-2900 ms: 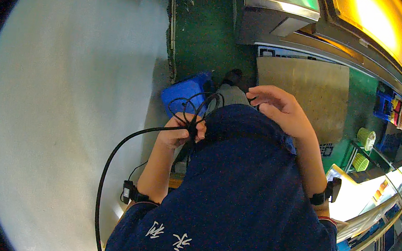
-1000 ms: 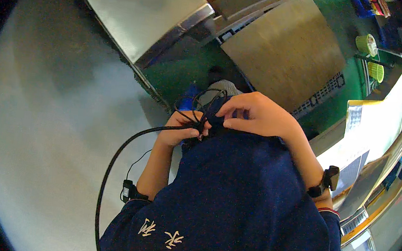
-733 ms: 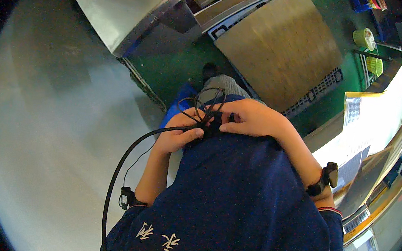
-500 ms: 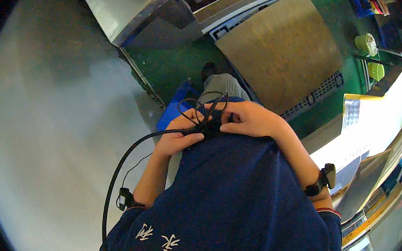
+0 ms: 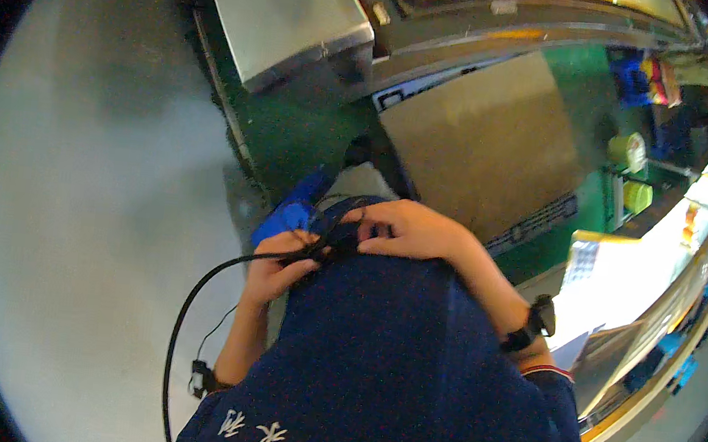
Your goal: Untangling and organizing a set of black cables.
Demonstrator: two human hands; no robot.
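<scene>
Both hands are together at my waist, in front of my dark blue shirt (image 5: 360, 332). A thick black cable (image 5: 198, 287) curves up from the lower left into my left hand (image 5: 268, 268), whose fingers and thumb close around it. Thin dark loops of the cable bunch up between the two hands. My right hand (image 5: 413, 231) is curled against a dark bundle at the waist, thumb bent toward the fingers. What lies inside its grip is hidden and blurred. Black bands circle both wrists, the right one with a watch-like device (image 5: 536, 322).
A brown board (image 5: 486, 136) lies on the green floor ahead. Beyond my left hand is a blue object (image 5: 290, 219). A metal-topped box (image 5: 292, 23) stands at the far left. A bright white worktop (image 5: 622, 272) and green tubs (image 5: 636, 197) are to the right.
The view has shifted, and both hands appear a little lower and further left. The cable loops that stood up between the hands now lie lower and are more bunched.
</scene>
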